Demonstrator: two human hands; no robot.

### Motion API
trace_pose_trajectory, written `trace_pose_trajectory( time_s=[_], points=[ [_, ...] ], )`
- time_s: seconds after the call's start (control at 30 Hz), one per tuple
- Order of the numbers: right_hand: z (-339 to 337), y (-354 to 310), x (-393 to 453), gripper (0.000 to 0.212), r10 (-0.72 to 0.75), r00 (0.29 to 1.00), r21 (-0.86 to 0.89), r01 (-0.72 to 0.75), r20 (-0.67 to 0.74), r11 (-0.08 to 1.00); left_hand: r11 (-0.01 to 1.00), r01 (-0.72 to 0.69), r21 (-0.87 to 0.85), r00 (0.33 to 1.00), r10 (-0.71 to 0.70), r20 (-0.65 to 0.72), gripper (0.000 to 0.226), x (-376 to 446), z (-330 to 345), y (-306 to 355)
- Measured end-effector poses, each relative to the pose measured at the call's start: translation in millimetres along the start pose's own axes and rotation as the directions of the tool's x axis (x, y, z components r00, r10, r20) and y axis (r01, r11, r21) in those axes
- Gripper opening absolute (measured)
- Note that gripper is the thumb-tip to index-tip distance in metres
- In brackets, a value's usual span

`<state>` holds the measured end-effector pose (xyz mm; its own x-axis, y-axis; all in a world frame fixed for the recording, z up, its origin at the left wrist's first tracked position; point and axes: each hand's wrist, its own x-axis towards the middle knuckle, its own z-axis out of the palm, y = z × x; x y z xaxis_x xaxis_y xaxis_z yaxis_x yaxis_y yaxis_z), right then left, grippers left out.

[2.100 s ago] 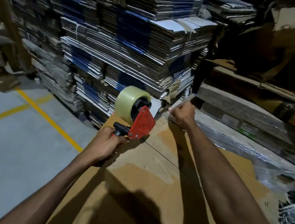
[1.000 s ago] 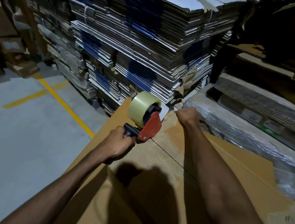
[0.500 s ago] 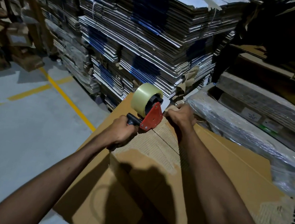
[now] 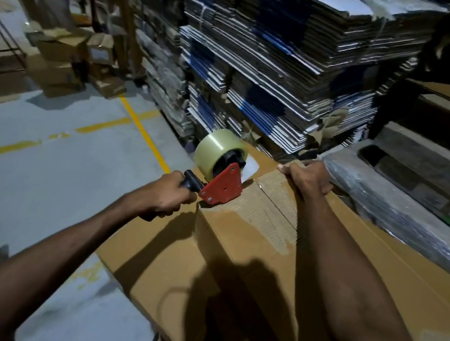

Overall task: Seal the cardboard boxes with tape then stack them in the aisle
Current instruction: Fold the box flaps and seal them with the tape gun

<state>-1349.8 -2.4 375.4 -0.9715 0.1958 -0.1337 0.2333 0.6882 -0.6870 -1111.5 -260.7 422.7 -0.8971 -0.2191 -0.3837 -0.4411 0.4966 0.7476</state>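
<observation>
A large brown cardboard box (image 4: 248,260) lies in front of me, its top flaps meeting in a seam that runs away from me. My left hand (image 4: 166,198) is wrapped around the black handle of a red metal tape dispenser (image 4: 223,186), whose lower edge touches the box top near the far end of the seam. A roll of clear packing tape (image 4: 215,150) sits on the dispenser. My right hand (image 4: 308,177) grips the far edge of the box, fingers curled over it. Beyond the box rise tall stacks of flattened cardboard sheets (image 4: 291,58). To my left is a grey concrete floor (image 4: 52,175) marked with yellow painted lines (image 4: 145,134).
</observation>
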Motion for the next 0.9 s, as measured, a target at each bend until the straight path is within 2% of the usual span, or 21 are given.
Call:
trace_pose_trajectory(
  time_s=[0.23,0.3,0.37,0.43,0.53,0.57,0.6,0.67,0.73,0.83,0.9],
  points=[
    [9.0,-3.9,-13.6,0.072,-0.063,0.997,-0.095,0.058,-0.051,0.994,1.0,0.029,0.0,0.996,-0.029,-0.079,0.025,-26.2,-1.7,-21.1],
    [11.5,-7.5,-28.8,0.068,-0.191,0.973,-0.239,0.157,-0.129,0.958,0.999,0.033,-0.01,0.996,-0.034,-0.083,0.022,-27.0,-2.8,-19.7],
    [19.7,-7.1,-48.8,0.044,-0.398,0.908,-0.308,0.346,-0.126,0.886,0.999,0.026,-0.02,0.997,-0.028,-0.078,0.019,-27.9,-2.5,-18.6],
    [30.7,-4.7,-80.1,0.024,-0.527,0.85,-0.141,0.523,0.007,0.841,1.0,0.002,-0.011,0.997,-0.002,-0.073,0.018,-28.9,-2.0,-18.7],
    [41.4,3.1,-130.9,0.017,-0.686,0.699,0.007,0.699,0.204,0.715,0.999,-0.035,-0.016,0.998,0.034,-0.059,0.019,-30.0,-2.5,-20.4],
    [43.5,7.1,-143.4,0.023,-0.711,0.65,0.022,0.734,0.268,0.679,0.999,-0.048,-0.016,0.997,0.047,-0.054,0.021,-29.4,-2.7,-20.7],
    [43.8,10.9,-154.5,0.04,-0.697,0.629,0.0,0.743,0.345,0.67,0.998,-0.06,-0.011,0.997,0.06,-0.051,0.023,-28.9,-3.1,-20.9],
    [40.3,15.1,-170.6,0.094,-0.582,0.649,-0.118,0.712,0.49,0.693,0.996,-0.086,-0.006,0.995,0.085,-0.049,0.025,-26.3,-4.7,-20.6],
    [39.7,11.6,-180.9,0.129,-0.497,0.697,-0.213,0.666,0.517,0.715,0.994,-0.102,0.034,0.993,0.104,-0.058,0.021,-22.7,-6.7,-22.8],
    [49.3,4.6,-191.1,0.148,-0.474,0.745,-0.289,0.637,0.469,0.715,0.992,-0.11,0.057,0.991,0.114,-0.072,0.011,-19.3,-8.5,-30.6],
    [57.4,3.6,-193.3,0.144,-0.473,0.788,-0.32,0.6,0.393,0.733,0.99,-0.124,0.068,0.989,0.129,-0.072,0.016,-17.7,-10.1,-36.3]
  ],
)
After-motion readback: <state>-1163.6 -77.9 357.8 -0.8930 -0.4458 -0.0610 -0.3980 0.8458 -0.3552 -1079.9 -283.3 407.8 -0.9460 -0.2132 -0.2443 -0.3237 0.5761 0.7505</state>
